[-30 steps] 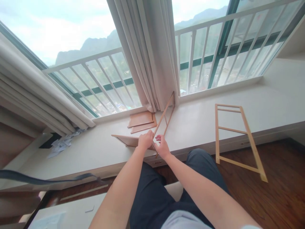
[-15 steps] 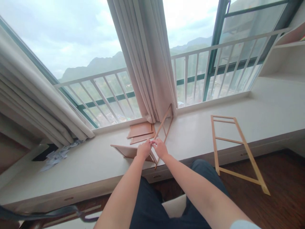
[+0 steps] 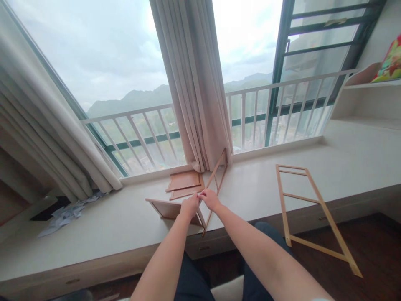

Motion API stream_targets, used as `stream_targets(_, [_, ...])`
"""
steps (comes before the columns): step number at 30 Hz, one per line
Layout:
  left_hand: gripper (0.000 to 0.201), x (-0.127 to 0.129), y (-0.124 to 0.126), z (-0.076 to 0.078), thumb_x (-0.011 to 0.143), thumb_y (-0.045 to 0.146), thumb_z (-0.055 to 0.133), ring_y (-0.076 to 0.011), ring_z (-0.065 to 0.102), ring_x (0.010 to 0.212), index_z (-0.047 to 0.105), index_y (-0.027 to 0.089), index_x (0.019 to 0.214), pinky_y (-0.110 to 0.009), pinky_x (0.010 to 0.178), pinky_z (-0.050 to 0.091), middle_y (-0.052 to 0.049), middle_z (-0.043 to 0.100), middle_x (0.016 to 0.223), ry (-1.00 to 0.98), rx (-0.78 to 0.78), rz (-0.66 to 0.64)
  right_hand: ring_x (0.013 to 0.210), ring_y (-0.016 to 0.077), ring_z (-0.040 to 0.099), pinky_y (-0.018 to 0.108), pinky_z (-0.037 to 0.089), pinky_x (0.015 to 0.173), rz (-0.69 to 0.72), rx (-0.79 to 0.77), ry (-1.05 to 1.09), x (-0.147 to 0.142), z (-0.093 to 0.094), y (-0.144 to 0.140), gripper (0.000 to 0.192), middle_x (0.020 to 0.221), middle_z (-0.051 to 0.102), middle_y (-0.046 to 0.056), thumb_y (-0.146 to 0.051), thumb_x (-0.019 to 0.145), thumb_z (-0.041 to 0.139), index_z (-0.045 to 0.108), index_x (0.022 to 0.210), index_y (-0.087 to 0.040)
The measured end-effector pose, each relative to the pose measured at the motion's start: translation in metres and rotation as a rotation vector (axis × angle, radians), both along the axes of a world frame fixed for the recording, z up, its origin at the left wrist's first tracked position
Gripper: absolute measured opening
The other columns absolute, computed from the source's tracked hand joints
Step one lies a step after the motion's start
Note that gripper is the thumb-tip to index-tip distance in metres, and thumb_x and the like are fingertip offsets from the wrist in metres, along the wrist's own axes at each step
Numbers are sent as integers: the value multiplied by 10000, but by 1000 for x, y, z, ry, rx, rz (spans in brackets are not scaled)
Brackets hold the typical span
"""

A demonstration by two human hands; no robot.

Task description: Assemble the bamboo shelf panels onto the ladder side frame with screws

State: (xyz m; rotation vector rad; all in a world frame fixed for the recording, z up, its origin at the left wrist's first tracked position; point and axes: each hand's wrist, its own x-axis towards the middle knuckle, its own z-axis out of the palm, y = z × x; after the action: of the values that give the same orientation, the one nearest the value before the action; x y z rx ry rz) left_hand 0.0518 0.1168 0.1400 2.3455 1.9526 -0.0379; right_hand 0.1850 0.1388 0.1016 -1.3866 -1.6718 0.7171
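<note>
My left hand is closed at the upper edge of a brown wooden panel, which stands tilted on the white ledge. Close against it, my right hand has its fingers pinched together; whatever lies between the fingertips is hidden. Both hands meet where the panel joins a slim wooden frame, which stands on edge and reaches back to the curtain. Behind the hands, flat wooden panels lie stacked on the ledge.
A second wooden frame leans against the ledge on the right, its legs over the dark floor. Crumpled papers lie at left. Curtains and a white railing line the window. A colourful cushion sits on a shelf.
The camera view has tilted up a little, so the ledge and frames appear lower. My hands stay together at the same joint, with only slight finger movement.
</note>
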Motion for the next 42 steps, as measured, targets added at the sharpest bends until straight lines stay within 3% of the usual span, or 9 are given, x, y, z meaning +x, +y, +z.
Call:
stream_targets(8, [353,0,3,-1,1077,362,281,-298,703,1128,551,186,1223,-391,906,477,-160,747,1153,1,-5,-9,729,197,688,255,485,690,-15,-209,50,-2,12,16,213,567,662,20,-195,735,745,663,539,-186])
stream_targets(15, [294,-5,6,-5,1073,287,291,-284,717,1090,529,176,1205,-366,860,468,-138,758,1105,17,9,-39,456,137,549,220,426,457,102,-417,190,-2,12,27,198,460,594,14,-170,665,726,614,502,-168])
stream_targets(21, [342,-9,10,-10,1088,321,243,-304,728,1052,545,186,1173,-377,808,458,-123,763,1055,35,8,-76,417,117,488,193,328,398,114,-456,273,-5,5,36,183,406,517,-8,-147,619,678,592,461,-173])
stream_targets(25, [318,-10,9,-8,1089,361,283,-293,732,1038,559,209,1135,-361,805,440,-98,768,1032,8,23,-63,517,138,576,205,421,473,65,-398,385,-7,-4,27,123,522,607,6,-175,676,658,613,562,-175])
stream_targets(29, [283,-8,5,-2,1076,408,356,-269,736,1002,568,221,1068,-333,806,420,-52,774,962,-64,15,-19,772,199,705,292,554,718,-49,-283,494,6,-19,-1,112,834,745,90,-258,740,685,613,696,-184])
stream_targets(32, [256,-8,3,0,1061,401,402,-256,736,945,582,225,1020,-320,776,405,-35,769,928,-111,19,-2,971,273,728,377,551,907,-66,-130,708,24,-39,-34,280,1000,757,161,-397,751,750,571,674,-196])
stream_targets(36, [244,-9,5,-3,1047,391,434,-244,724,891,600,229,969,-306,738,385,-27,752,876,-173,44,15,816,278,743,391,579,782,-83,-174,816,49,-73,-78,410,883,756,134,-518,771,756,479,689,-228])
stream_targets(42, [248,-9,5,-7,1027,401,477,-225,701,811,623,233,916,-294,699,355,-15,735,823,-237,69,39,633,213,654,315,508,640,-126,-247,602,83,-117,-113,366,671,681,56,-527,812,714,588,700,-202])
